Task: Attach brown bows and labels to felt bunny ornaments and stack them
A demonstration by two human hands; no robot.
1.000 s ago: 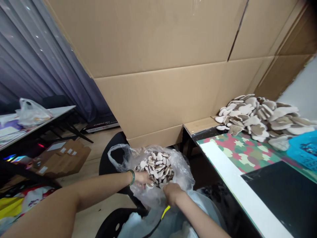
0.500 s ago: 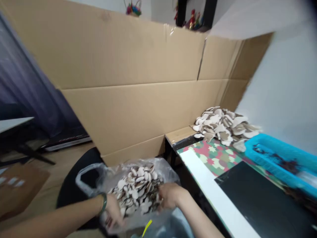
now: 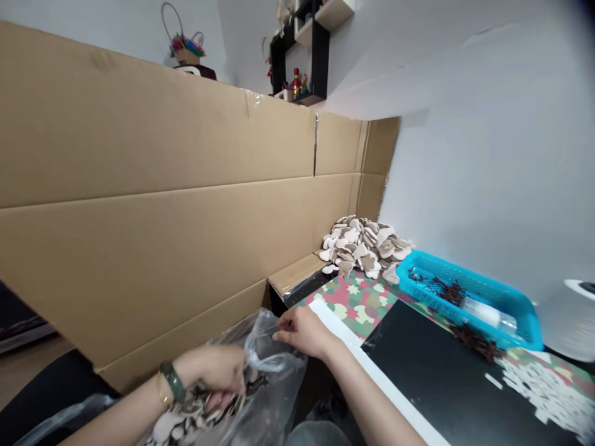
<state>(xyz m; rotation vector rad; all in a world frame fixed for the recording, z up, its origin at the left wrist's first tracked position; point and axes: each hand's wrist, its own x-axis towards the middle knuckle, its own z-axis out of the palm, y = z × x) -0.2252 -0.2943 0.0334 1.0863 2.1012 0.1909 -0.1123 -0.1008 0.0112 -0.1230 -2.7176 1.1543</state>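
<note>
A clear plastic bag (image 3: 279,387) with a loop handle stands at the lower middle, holding many small flat fabric pieces (image 3: 179,421) in off-white and brown. My left hand (image 3: 220,370), with a green bangle at its wrist, reaches into the bag's mouth over the pieces. Its fingers are curled down, and what they grip is partly hidden. On the bag's right side my right hand (image 3: 304,331) is bent at the upper rim, thumb and fingers closed on the plastic by the handle.
Cardboard (image 3: 186,235) walls off the far side. On the patterned table cover (image 3: 357,303) are a heap of larger fabric shapes (image 3: 367,244), a blue basket (image 3: 469,282), a black mat (image 3: 446,365), dark brown bits (image 3: 476,341) and small white pieces (image 3: 548,390). A white rounded object (image 3: 569,322) stands far right.
The view has swung right. My right hand has come out of the pieces up to the bag's rim. My left hand has moved from the near edge to over the pieces.
</note>
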